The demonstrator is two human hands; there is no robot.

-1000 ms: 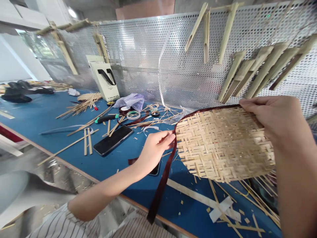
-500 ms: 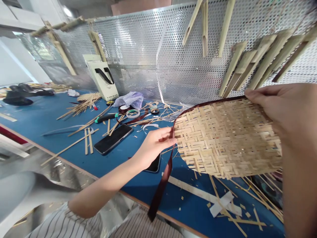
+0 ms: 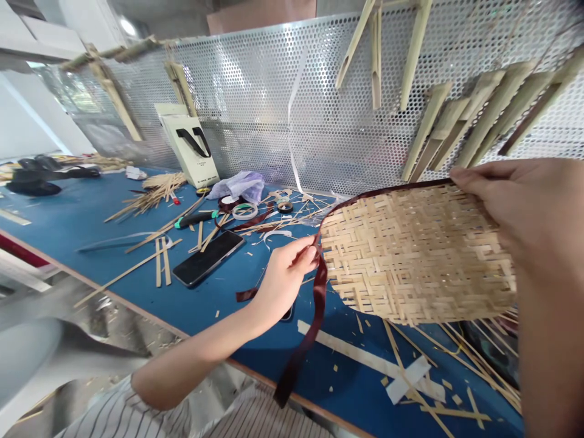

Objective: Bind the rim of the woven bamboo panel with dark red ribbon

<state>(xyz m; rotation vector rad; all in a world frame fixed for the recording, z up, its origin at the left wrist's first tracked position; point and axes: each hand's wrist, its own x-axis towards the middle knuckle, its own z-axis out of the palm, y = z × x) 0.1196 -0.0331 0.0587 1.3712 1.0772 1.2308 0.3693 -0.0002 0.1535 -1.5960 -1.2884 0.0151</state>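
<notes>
1. Left hand (image 3: 287, 280) pinches the ribbon (image 3: 320, 286) at the bamboo mat's (image 3: 415, 255) left rim; right hand (image 3: 524, 213) pinches its far rim.
2. Unlike earlier, a ribbon scrap (image 3: 246, 295) shows beside the left wrist.
3. One mat, two phones: one phone (image 3: 207, 258) lies free, the other (image 3: 286, 314) nearly hidden under the left hand.
4. The mat hangs clear above the bench's (image 3: 347, 389) right end, below the perforated panel (image 3: 255, 121).

A woven bamboo mat (image 3: 417, 255) in pale straw yellow shows a stepped pattern of crossing strips, edged by a glossy dark maroon ribbon (image 3: 301, 359). Below lies a deep blue desk (image 3: 91, 225). On the far side, a silver metal panel (image 3: 246, 115) has rows of round holes. Nearest, a white shirt sleeve (image 3: 159, 417) carries thin dark stripes.
</notes>
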